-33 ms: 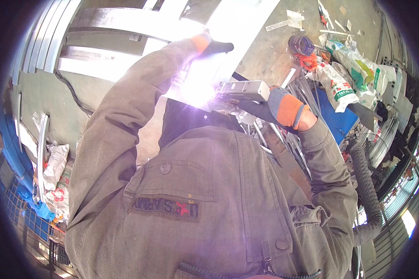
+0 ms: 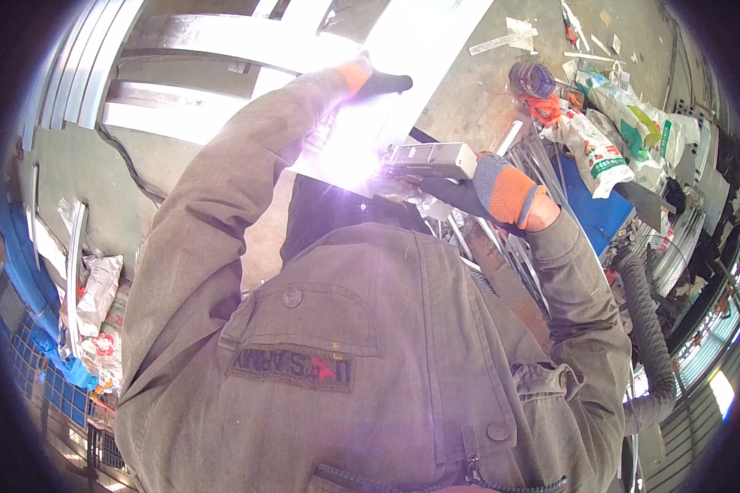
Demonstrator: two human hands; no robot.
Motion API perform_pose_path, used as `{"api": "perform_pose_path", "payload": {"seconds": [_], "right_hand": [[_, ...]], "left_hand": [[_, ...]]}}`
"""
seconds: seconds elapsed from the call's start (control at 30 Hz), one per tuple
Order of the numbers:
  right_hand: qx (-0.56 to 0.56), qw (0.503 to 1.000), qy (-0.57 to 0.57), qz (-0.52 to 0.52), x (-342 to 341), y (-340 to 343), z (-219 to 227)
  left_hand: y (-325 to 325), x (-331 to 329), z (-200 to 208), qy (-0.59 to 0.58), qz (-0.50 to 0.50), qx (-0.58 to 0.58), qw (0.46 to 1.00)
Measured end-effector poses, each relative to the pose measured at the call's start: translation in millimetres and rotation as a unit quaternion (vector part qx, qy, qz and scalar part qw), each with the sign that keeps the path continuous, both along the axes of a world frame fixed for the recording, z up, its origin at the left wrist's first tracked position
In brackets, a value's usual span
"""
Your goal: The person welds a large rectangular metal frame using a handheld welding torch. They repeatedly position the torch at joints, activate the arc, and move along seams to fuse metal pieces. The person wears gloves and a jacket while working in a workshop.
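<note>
My right hand [image 2: 497, 191], in a dark glove with an orange and grey back, is closed around a handheld welding gun [image 2: 436, 158] with a boxy light-grey head. At the gun's tip, a glaring white-violet light meets the near edge of a bright metal workpiece [image 2: 325, 168]. My left hand [image 2: 378, 85], gloved in black with an orange cuff, lies on the metal beyond the light. One of its digits stretches out to the right; glare washes out part of this hand. The weld spot itself is hidden by the glare.
Metal strips [image 2: 78, 70] stand at the far left, near a black cable [image 2: 127, 160]. To the right lie printed plastic bags [image 2: 592, 148], a blue panel [image 2: 580, 197], scrap and a thick ribbed hose [image 2: 645, 329]. More bags [image 2: 99, 296] and blue cloth [image 2: 25, 255] are at the left.
</note>
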State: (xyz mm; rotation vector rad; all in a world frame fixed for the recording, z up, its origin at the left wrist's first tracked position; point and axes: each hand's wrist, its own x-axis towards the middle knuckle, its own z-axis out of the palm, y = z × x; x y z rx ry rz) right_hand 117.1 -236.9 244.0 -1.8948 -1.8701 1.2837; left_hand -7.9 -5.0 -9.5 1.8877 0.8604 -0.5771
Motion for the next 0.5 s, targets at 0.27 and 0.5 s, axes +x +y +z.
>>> {"api": "perform_pose_path", "payload": {"seconds": [0.27,0.5], "right_hand": [[-0.03,0.994,0.06,-0.089,-4,-20,-4],[0.054,0.982,0.072,-0.164,-22,-65,42]], "left_hand": [[5,2,26,0.023,0.019,-0.054,0.998],[22,-51,21,-0.059,0.163,-0.028,0.984]]}}
